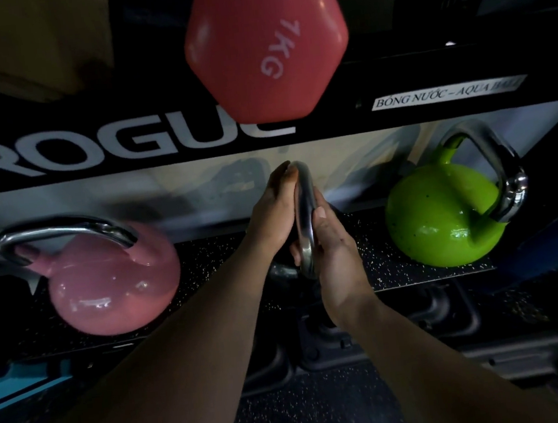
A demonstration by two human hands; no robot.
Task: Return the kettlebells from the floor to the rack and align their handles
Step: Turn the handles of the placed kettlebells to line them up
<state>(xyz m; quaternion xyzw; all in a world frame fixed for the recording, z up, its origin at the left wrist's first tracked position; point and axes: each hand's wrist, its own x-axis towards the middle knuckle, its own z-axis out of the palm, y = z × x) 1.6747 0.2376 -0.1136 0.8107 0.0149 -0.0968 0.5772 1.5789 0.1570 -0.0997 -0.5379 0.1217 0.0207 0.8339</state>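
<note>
Both hands grip one chrome handle [306, 222] from its two sides: the left hand [273, 218] and the right hand [335, 250] have their fingers closed around it. The kettlebell body under it is dark and hard to see. On the rack shelf [415, 274], a pink kettlebell [112, 280] stands at left and a green kettlebell [443, 218] at right.

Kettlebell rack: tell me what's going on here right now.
A person grips the steel handle of a dark kettlebell with both hands, left hand and right hand, at the speckled rack shelf. It sits between a pink kettlebell and a green kettlebell already shelved. Their handles point different ways, so aligning is not yet done.
</note>
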